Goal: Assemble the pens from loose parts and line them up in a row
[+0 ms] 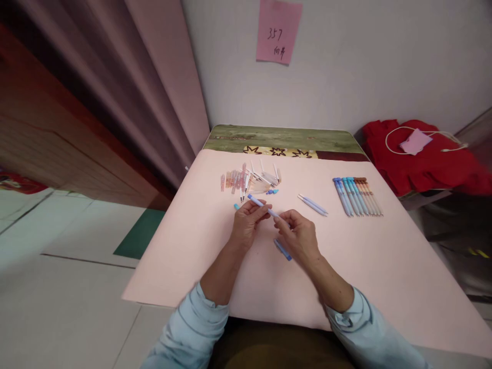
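Observation:
Between my two hands is a light blue pen (257,201), tilted with its upper end to the left. The fingers of my left hand (246,223) are closed around its middle. My right hand (299,233) pinches the lower right end. Just below the hands lies a blue pen part (283,249) on the pink-covered table (215,277). Two pale blue pen barrels (313,205) rest to the right of my hands. A small bright blue piece (236,206) sits beside my left hand, partly hidden by it.
Behind my hands lies a loose pile of white refills (255,177), pinkish clear pieces (235,179) and small blue parts (272,191). A neat row of pens (357,197), blue and brown, is at the right. Red cloth (423,159) with a white cable stands beyond the table's right edge.

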{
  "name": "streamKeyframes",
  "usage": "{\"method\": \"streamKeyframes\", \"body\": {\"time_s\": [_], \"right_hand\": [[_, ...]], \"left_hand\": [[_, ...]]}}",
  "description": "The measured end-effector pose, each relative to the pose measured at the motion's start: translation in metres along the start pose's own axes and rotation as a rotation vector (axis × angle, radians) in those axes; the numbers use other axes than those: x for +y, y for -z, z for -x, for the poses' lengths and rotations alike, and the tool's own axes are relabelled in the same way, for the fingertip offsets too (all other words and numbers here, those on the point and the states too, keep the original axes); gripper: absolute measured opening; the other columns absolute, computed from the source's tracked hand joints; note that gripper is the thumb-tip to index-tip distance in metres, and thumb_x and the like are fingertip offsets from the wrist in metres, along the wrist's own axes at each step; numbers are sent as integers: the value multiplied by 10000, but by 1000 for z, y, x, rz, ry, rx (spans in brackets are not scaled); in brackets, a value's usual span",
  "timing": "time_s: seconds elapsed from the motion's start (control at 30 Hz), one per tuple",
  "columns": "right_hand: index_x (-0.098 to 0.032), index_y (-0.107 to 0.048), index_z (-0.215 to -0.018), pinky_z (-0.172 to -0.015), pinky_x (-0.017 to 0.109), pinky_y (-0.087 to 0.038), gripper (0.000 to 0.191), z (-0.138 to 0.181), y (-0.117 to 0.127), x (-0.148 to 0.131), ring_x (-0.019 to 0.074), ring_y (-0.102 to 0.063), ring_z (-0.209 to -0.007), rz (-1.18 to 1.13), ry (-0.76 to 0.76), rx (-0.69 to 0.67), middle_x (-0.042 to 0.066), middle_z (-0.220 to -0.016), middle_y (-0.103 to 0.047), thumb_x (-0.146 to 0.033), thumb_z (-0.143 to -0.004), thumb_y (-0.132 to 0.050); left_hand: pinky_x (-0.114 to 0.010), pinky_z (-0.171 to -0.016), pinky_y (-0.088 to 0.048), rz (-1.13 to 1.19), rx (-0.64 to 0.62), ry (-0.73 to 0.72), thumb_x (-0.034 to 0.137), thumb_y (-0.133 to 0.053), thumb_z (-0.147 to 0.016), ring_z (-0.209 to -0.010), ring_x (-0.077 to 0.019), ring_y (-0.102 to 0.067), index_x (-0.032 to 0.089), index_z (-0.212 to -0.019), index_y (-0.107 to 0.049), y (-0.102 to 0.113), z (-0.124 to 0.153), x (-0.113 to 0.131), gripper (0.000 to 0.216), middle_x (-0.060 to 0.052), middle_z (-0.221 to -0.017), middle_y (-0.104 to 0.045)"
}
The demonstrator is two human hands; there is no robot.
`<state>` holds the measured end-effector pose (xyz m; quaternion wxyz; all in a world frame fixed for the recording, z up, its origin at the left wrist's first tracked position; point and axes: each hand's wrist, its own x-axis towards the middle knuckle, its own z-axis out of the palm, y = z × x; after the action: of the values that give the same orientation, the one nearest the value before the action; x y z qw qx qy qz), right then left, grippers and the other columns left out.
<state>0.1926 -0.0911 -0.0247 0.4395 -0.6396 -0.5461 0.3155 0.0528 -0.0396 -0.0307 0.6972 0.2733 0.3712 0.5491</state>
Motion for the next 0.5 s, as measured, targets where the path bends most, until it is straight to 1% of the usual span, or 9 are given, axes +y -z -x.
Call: {"method": "streamKeyframes", "body": {"time_s": [0.13,0.23,0.27,0.3,0.37,0.4,0.43,0.5], "right_hand": [[-216,-695,-786,-540,241,-483,338,0,1,-1,151,-643,-563,-21,7,-55,18,-694,-717,-493,-910,-544],[-211,-699,-742,-486,233,-453,434,0,0,-1,131,-602,-485,-23,-6,-89,9,-630,-684,-530,-939,-481],[-212,-704,-753,-474,231,-441,440,0,0,0,126,-587,-471,-21,-11,-98,4,-615,-671,-537,-940,-475],[-216,-710,-795,-469,229,-434,413,0,-1,0,124,-577,-468,-14,-13,-100,-3,-607,-660,-542,-929,-495],[-229,-697,-932,-477,227,-434,330,-1,-3,1,126,-570,-486,8,-6,-83,-24,-617,-649,-537,-865,-598],[-236,-676,-981,-482,227,-435,328,-1,-3,2,126,-565,-494,19,1,-68,-34,-630,-647,-524,-827,-648],[-239,-657,-992,-490,228,-438,331,-1,-3,1,124,-559,-498,30,8,-51,-41,-640,-646,-506,-799,-681],[-232,-638,-908,-501,229,-437,276,0,-3,0,119,-543,-499,50,18,-26,-41,-642,-641,-475,-788,-690]], "left_hand": [[-263,-740,-542,-8,-44,5,233,-854,-636,-750,-139,-682,138,-880,-695,1,1,2,306,-55,-823,-745],[-255,-709,-541,-17,-29,-3,236,-862,-623,-722,-136,-677,132,-883,-694,2,0,2,326,-56,-805,-742],[-248,-695,-540,-17,-13,-8,232,-866,-615,-709,-132,-674,129,-880,-695,2,0,2,332,-53,-793,-739],[-241,-685,-538,-15,7,-15,227,-870,-608,-699,-128,-671,127,-876,-695,2,-1,2,335,-50,-781,-737],[-230,-675,-536,-4,52,-30,220,-872,-601,-686,-118,-667,126,-868,-694,3,-2,2,334,-46,-771,-735],[-227,-672,-535,1,69,-36,218,-872,-600,-681,-114,-665,127,-867,-695,4,-3,2,333,-45,-772,-736],[-224,-669,-534,4,78,-39,217,-872,-600,-678,-113,-664,127,-867,-695,4,-4,2,333,-45,-773,-737],[-225,-663,-532,3,70,-36,213,-872,-598,-681,-116,-666,126,-870,-697,5,-4,2,335,-50,-782,-740]]}}
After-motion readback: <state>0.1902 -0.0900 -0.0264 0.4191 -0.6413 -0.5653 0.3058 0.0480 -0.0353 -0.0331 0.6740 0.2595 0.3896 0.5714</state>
